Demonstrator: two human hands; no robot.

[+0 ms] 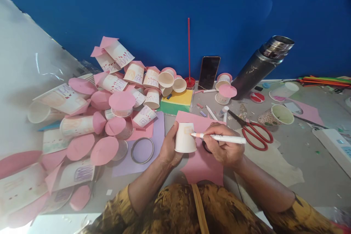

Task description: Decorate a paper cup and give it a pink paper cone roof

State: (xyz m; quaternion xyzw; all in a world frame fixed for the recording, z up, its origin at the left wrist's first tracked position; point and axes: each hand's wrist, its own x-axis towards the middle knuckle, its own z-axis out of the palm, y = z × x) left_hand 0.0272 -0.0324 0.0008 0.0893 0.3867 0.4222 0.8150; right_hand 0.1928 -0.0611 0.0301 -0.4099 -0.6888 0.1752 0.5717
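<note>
white cup (pixel 185 142) is in the person's left hand (pixel 168 146), inverted, wide rim down, held over the pink sheet (pixel 203 170). left hand is part-curled on the cup's left side, thumb up along the wall; the other fingers are mostly hidden behind it, so can't tell exactly how they sit.

right hand (pixel 226 150) is just right of the cup, fingers bunched in a pen grip, nearly closed on a white marker (pixel 231 139). marker lies close to level, peach tip pointing left at the cup's right part, at or very near the wall; can't confirm contact from here. faint orange patch (pixel 187 130) on the wall, just left of the tip.

everything else, relative to the cup:
- left: grey ring (pixel 132 151) flat on a lilac sheet (pixel 159 131); beyond it, a heap of decorated cups (pixel 122 100) with pink paper tops.
- behind: yellow and green packet (pixel 181 98), red stick (pixel 189 47) standing upright, phone (pixel 208 73) propped on the blue wall (pixel 153 14).
- right, past the right hand: red-handled scissors (pixel 245 123), then a patterned cup (pixel 265 117).
- right and further back: dark flask (pixel 255 71), tilted in view, mouth uncapped.
</note>
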